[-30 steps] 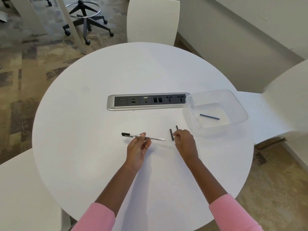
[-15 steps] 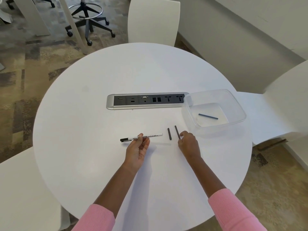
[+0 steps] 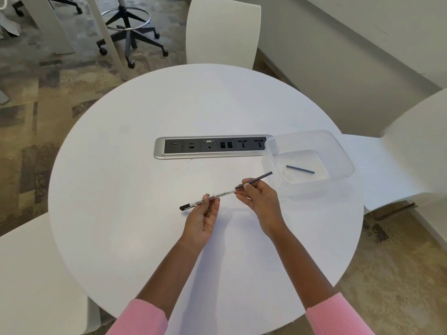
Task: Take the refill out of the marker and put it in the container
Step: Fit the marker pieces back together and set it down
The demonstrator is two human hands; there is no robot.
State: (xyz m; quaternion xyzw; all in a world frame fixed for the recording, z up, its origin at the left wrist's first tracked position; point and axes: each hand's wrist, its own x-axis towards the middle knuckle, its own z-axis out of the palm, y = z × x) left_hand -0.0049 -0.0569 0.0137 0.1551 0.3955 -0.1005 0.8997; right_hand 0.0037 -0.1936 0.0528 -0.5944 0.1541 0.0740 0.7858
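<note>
The left hand (image 3: 202, 222) is pinching the marker (image 3: 212, 197), printed "WHITE BOARD", above the table (image 3: 121, 189). The right hand (image 3: 260, 201) is gripping the dark refill (image 3: 257, 180), which is protruding from the barrel toward 2 o'clock. The clear container (image 3: 338, 151), at 3 o'clock, is holding another refill (image 3: 300, 169)

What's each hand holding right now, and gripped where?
Left hand pinches the marker on its white barrel, just behind the black cap end. Right hand pinches the dark refill close to where it meets the barrel's open end.
</note>
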